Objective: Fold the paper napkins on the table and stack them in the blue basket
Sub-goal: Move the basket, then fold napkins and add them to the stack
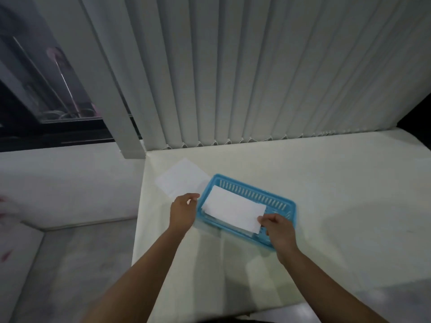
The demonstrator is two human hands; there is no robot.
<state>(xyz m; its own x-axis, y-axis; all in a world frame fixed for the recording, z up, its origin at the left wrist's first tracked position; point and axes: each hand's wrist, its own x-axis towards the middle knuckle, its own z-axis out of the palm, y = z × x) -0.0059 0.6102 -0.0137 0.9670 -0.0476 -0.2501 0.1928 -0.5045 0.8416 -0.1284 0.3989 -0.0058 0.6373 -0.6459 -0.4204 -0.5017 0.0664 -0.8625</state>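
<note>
Head view:

- The step now is putting a folded napkin into the basket.
- The right hand pinches the near right corner of the folded napkin with thumb and fingers. The napkin lies over the open top of the basket, low inside it.
- The left hand is just beside the left end of the basket. Its fingers are curled and the thumb is close to them. The view is blurry there, so I cannot tell if it holds anything or only touches the edge of the flat napkin.
- The flat napkin lies on the table, near the far left corner, right behind the left hand and beside the basket.
- The basket sits toward the left side of the table, turned at a slant.
- Next move, I think: let the folded napkin go so it lies flat in the basket. Then pull the flat napkin closer and fold it edge to edge.
- Count: one basket, one folded napkin on top, one flat napkin, two hands. There may be more napkins under the top one, but they are hidden.
- Blinds hang behind the far edge of the table.
</note>
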